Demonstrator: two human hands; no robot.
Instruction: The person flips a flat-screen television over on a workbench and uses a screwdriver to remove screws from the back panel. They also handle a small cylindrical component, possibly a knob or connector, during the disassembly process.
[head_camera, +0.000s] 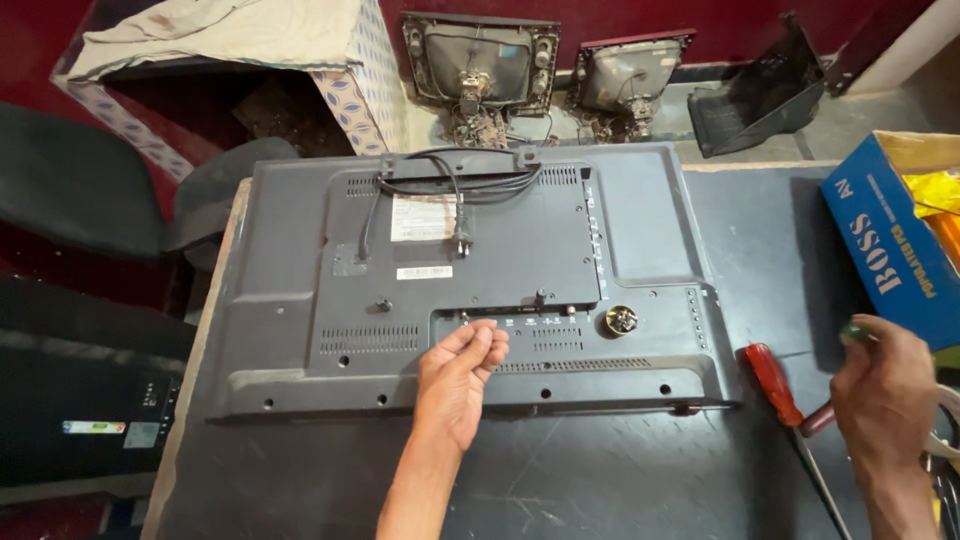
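A flat-screen television (470, 280) lies face down on the dark workbench (760, 230), its back panel up. The left hand (455, 385) rests on the panel's lower edge, fingertips pressed together, perhaps pinching a screw. The right hand (885, 385) closes around a green-handled tool (852, 331) beside a red-handled screwdriver (772, 382).

A grey flat television (460, 280) lies face down; a red-handled screwdriver (772, 385) lies beside it.

The television (460, 280) lies face down on the table (760, 230) before me — screwdrivers (775, 385) to its right, a box (890, 240) at the right edge, two old picture tubes (545, 70) behind.
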